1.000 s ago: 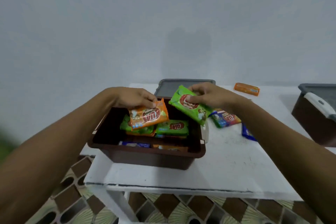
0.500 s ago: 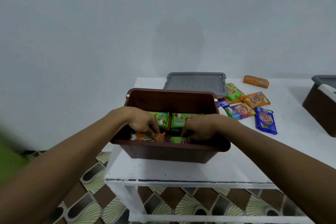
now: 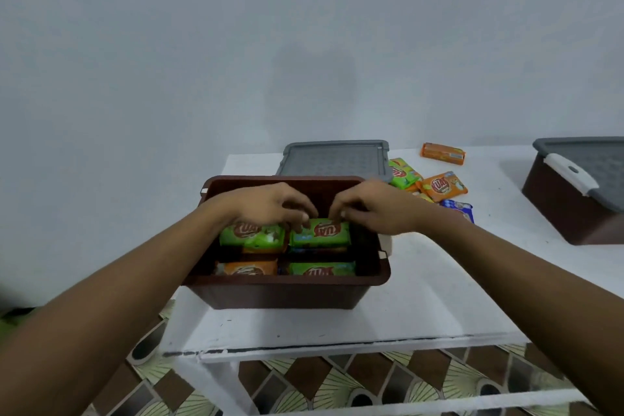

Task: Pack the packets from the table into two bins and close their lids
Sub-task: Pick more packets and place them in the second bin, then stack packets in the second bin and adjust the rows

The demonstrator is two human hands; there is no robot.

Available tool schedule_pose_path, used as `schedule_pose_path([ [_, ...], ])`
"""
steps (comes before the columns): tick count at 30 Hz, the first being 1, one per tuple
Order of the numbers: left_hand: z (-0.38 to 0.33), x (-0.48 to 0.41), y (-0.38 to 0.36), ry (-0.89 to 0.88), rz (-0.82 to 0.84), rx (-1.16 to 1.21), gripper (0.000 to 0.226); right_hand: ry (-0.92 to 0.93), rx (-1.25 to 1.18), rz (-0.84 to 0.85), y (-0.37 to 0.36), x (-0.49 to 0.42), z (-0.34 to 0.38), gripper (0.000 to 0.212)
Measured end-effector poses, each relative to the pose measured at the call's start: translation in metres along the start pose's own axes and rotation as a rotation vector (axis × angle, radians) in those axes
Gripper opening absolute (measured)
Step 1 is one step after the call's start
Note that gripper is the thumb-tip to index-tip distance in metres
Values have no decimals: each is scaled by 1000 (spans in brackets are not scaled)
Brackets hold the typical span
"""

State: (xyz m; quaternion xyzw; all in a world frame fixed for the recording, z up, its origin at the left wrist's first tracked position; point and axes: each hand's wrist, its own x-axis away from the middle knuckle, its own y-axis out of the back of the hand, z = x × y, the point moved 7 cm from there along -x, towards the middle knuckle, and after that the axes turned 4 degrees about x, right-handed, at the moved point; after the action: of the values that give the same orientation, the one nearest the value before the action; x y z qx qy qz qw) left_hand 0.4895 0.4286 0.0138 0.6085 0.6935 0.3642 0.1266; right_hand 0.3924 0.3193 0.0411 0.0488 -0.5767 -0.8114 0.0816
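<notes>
Wrists bent down over brown bin (image 3: 287,284); my left hand (image 3: 266,209) and right hand (image 3: 374,209) had curled fingertips meeting on back-right green packet (image 3: 320,234), pinch or press I couldn't tell. Packet lay in back row near far wall; loose packets (image 3: 442,186) lay on table (image 3: 439,280) right of it.

Cropped at the right edge: closed bin (image 3: 567,213). Half hidden behind the right forearm (image 3: 489,246): blue packet (image 3: 458,207). Masked by open bin (image 3: 287,294): grey lid (image 3: 334,159), near edge.

Left hand (image 3: 266,209), right hand (image 3: 371,213): off the near packets (image 3: 320,268), onto far green packet (image 3: 319,232).
</notes>
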Motion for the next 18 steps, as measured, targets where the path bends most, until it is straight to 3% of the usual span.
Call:
schedule_pose_path([
  [3, -34, -25, 5, -72, -156, 149, 25, -103, -210, -316, 25, 31, -40, 18],
  [5, -52, -43, 7, -92, -255, 198, 22, -248, -215, -400, 26, 57, -81, 18],
  [9, -91, -88, -1, -121, -342, 188, 16, -611, -54, -213, -10, 116, -179, 23],
  [12, -117, -131, -18, -107, -326, 49, 17, -704, 31, -41, -44, 159, -220, 36],
  [15, -128, -181, -49, -37, -196, -175, 24, -794, -30, -136, -46, 188, -242, 44],
  [18, -124, -224, -77, 106, -124, -298, 33, -888, -136, -196, -40, 206, -255, 38],
])
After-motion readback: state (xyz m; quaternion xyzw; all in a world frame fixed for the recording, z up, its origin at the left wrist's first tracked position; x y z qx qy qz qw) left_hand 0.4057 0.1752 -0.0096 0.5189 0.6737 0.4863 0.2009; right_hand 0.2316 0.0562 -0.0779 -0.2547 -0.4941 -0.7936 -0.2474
